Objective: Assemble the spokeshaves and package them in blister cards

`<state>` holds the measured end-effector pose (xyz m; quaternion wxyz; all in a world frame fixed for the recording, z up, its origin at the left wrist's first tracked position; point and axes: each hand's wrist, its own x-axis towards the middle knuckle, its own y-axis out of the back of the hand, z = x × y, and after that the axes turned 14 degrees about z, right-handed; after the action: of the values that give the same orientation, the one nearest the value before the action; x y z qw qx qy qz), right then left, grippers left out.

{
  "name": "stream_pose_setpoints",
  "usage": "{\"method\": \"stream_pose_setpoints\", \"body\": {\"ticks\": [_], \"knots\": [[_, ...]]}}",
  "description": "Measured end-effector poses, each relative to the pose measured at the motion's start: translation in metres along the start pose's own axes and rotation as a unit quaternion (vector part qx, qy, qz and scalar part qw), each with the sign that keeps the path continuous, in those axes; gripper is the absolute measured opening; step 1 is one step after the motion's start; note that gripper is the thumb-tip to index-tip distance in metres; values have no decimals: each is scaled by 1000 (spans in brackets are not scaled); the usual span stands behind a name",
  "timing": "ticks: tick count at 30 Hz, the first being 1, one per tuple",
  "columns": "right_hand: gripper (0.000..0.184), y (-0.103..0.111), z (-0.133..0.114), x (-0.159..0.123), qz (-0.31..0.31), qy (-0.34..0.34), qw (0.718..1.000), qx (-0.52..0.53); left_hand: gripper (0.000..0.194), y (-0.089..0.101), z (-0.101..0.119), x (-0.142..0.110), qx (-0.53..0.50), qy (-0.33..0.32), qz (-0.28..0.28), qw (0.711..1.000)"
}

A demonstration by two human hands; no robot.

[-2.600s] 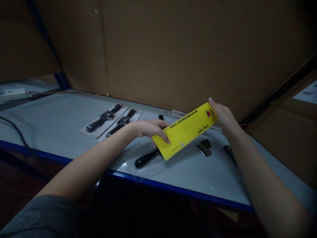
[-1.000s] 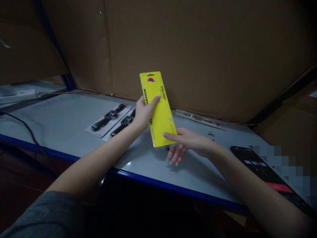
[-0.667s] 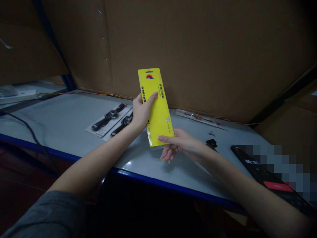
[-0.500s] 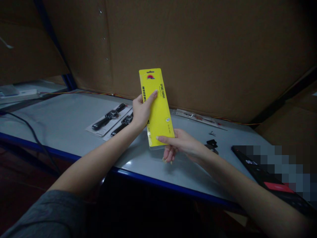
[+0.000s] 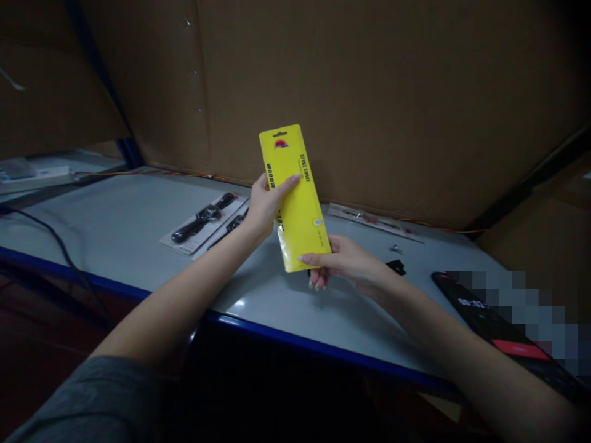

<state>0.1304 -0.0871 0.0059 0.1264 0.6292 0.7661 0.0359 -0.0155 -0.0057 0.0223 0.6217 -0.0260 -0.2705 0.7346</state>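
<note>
Left hand (image 5: 266,206): From my remote seat, I see the grip closed around the long left edge of a yellow spokeshave card (image 5: 300,209), fingers lying across its face.

Right hand (image 5: 344,261): The grip pinches the card's lower right corner, with the thumb across the front and the fingers curled beneath.

Card: Raised between both hands above the bench (image 5: 115,227), upright with its top leaning slightly left.

Handling: I judge it light and stiff, with slick clear plastic along its lower edge; the long edges look the surest place to hold it.

Writing: "SPOKE SHAVE" runs down the right side. "WOODW" and "TO" run down the left, interrupted by the left hand. A red logo (image 5: 281,143) sits beneath the hang hole; the small print is unreadable.

Left of the grips: A black spokeshave on a backing card (image 5: 201,216) lies on the bench.

Right of the grips: A small black metal piece (image 5: 396,266) lies near a dark smartphone (image 5: 462,295), which is partly pixelated.
</note>
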Motion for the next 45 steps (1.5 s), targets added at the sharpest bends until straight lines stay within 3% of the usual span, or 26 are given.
{"method": "stream_pose_setpoints", "body": {"ticks": [7, 11, 14, 16, 18, 22, 25, 27, 30, 33, 37, 45], "knots": [[36, 6, -3, 0, -31, 8, 999, 28, 54, -9, 8, -22, -30, 123, -173, 977], [39, 10, -8, 2, -42, 17, 997, -60, 61, -10, 26, -22, 69, 83, -185, 977], [45, 16, -11, 5, 30, 53, 992, -114, 60, -2, 50, -16, 236, 34, -218, 946], [47, 23, -11, 7, 97, 105, 981, -130, 59, 8, 65, -12, 366, -6, -227, 903], [48, 30, -10, 9, 154, 167, 963, -149, 54, 21, 74, -9, 501, -61, -207, 838], [47, 40, -8, 10, 246, 252, 909, -223, 44, 51, 74, 3, 724, -130, -115, 668], [46, 41, -10, 8, 280, 276, 877, -278, 43, 70, 66, 15, 820, -125, -55, 555], [45, 40, -12, 6, 287, 286, 864, -299, 44, 77, 59, 20, 853, -120, -41, 506], [46, 41, -14, 5, 303, 292, 851, -314, 48, 80, 49, 19, 877, -142, -35, 458], [47, 43, -14, 6, 317, 290, 845, -320, 59, 77, 39, 13, 885, -144, -17, 443], [47, 48, -12, 9, 326, 286, 843, -319, 53, 76, 29, 9, 887, -164, -10, 432], [45, 57, -11, 15, 325, 271, 846, -324, 46, 79, 33, 15, 871, -202, -16, 448]]}}
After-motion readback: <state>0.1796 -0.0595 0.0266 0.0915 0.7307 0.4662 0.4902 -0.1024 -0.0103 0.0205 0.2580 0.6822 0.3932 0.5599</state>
